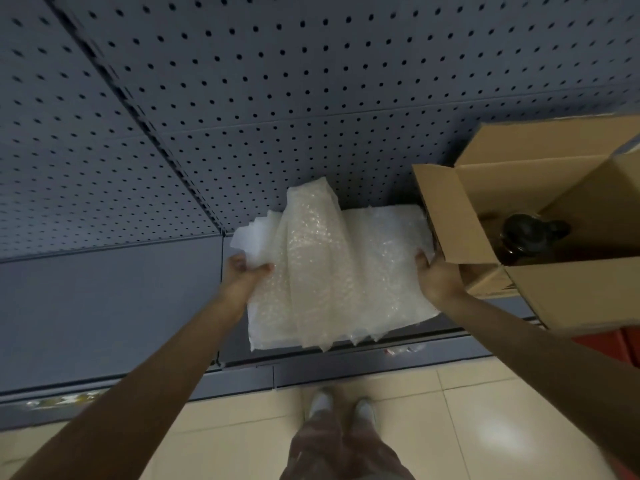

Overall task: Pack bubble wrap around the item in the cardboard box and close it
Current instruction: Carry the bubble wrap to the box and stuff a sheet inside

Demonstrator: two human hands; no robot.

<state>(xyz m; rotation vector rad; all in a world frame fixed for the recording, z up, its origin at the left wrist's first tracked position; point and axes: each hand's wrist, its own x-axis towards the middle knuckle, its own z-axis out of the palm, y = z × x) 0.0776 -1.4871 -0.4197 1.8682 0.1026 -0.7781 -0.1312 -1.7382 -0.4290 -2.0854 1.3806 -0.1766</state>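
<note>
On the grey metal shelf (104,306), against the pegboard back panel (311,81): a stack of bubble wrap sheets (332,271), its top sheet rucked up into a fold at the back. Left hand (242,271) clamped on the stack's left edge, thumb on top, fingers tucked under the white layers. Right hand (438,277) closed on the right edge, just beside the near-left corner of the cardboard box (571,299).

Box standing on the same shelf to the right, touching or nearly touching the stack, flaps all open. Inside, low down, a dark bottle (530,237) with a black cap, loose, no padding visible around it.

Step in hand, by the look of it: taking up wrap, either the whole stack or a few top sheets; cannot tell which from this grip. Nothing packed yet, so the task barely begun.

Next move calls for separating a manageable amount, lifting it clear of the upright left flap (443,209), and feeding it down around the bottle rather than on top of it. Flaps to be folded only once the gaps are filled.
</note>
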